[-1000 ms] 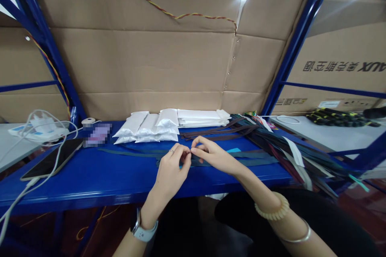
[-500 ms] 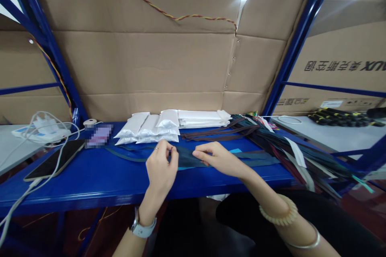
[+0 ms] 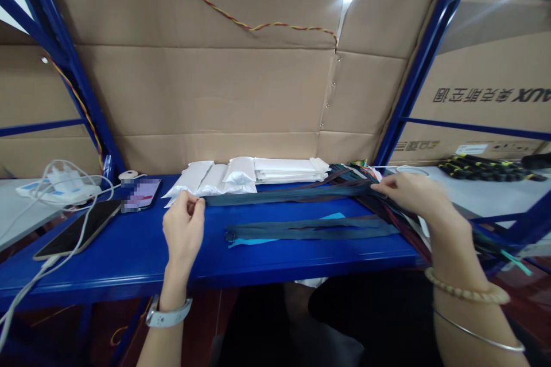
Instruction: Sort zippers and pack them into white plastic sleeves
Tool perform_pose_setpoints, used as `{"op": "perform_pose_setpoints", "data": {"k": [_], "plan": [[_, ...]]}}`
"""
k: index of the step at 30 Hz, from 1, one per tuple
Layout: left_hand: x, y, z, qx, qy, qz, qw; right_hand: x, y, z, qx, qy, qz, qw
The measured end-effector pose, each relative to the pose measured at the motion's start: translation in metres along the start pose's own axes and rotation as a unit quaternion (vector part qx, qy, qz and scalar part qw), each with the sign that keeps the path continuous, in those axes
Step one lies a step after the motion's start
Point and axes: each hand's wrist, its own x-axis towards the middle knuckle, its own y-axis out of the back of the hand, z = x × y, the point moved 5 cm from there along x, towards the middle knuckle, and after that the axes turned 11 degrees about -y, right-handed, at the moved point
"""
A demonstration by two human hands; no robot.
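A dark teal zipper is stretched sideways between my two hands, above the blue shelf. My left hand pinches its left end just in front of the white packets. At the other end, the fingertips of my right hand are closed on the zipper beside the pile of dark zippers. Nearer to me lie more teal zippers, flat on the shelf, with a dark slider at their left end. A bright blue strip shows partly from under them.
Two phones rest at the left, one with a white cable plugged in. Cardboard closes the back of the blue shelf. Black-and-yellow bundles lie on a white surface at the right.
My hands have moved apart, left hand leftward and right hand rightward and up. The zipper that was bunched between them is now drawn out straight.
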Motion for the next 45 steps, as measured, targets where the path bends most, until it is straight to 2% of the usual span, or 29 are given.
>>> {"op": "perform_pose_setpoints", "data": {"k": [3,6,8,10,12,14,16,17,20,23,27,31,35,40,45], "plan": [[-0.004,-0.013,0.014,-0.014,-0.029,-0.093,0.995,0.001,-0.006,0.012,-0.092,-0.047,-0.020,0.994],[-0.013,-0.027,0.021,-0.015,-0.061,-0.241,0.968,0.002,-0.013,0.015,-0.119,-0.073,-0.036,0.990],[-0.020,-0.033,0.021,0.000,-0.083,-0.317,0.945,0.003,-0.018,0.009,-0.129,-0.073,-0.028,0.989],[-0.023,-0.036,0.021,0.021,-0.112,-0.344,0.932,0.002,-0.023,-0.006,-0.128,-0.047,-0.015,0.991],[-0.022,-0.035,0.021,0.048,-0.133,-0.332,0.933,-0.001,-0.033,-0.034,-0.098,0.006,-0.030,0.995],[-0.020,-0.034,0.022,0.082,-0.131,-0.312,0.937,-0.007,-0.048,-0.073,-0.036,0.083,-0.081,0.993],[-0.019,-0.032,0.022,0.113,-0.115,-0.311,0.937,-0.015,-0.064,-0.113,0.031,0.145,-0.148,0.978],[-0.018,-0.032,0.022,0.122,-0.107,-0.317,0.934,-0.019,-0.073,-0.131,0.055,0.166,-0.180,0.968],[-0.018,-0.031,0.023,0.125,-0.092,-0.333,0.930,-0.026,-0.094,-0.171,0.076,0.193,-0.210,0.956],[-0.017,-0.030,0.022,0.118,-0.081,-0.328,0.934,-0.028,-0.111,-0.190,0.080,0.203,-0.217,0.951],[-0.017,-0.032,0.025,0.101,-0.080,-0.317,0.940,-0.029,-0.118,-0.192,0.088,0.203,-0.214,0.952],[-0.020,-0.038,0.036,0.070,-0.097,-0.315,0.942,-0.037,-0.105,-0.188,0.104,0.204,-0.188,0.955],[-0.025,-0.047,0.048,0.050,-0.107,-0.303,0.946,-0.061,-0.074,-0.188,0.151,0.222,-0.125,0.955],[-0.033,-0.063,0.051,-0.053,-0.039,-0.301,0.951,-0.106,-0.032,-0.198,0.241,0.286,-0.049,0.926],[-0.035,-0.072,0.049,-0.124,-0.016,-0.255,0.959,-0.135,-0.020,-0.211,0.198,0.343,0.002,0.918]]}}
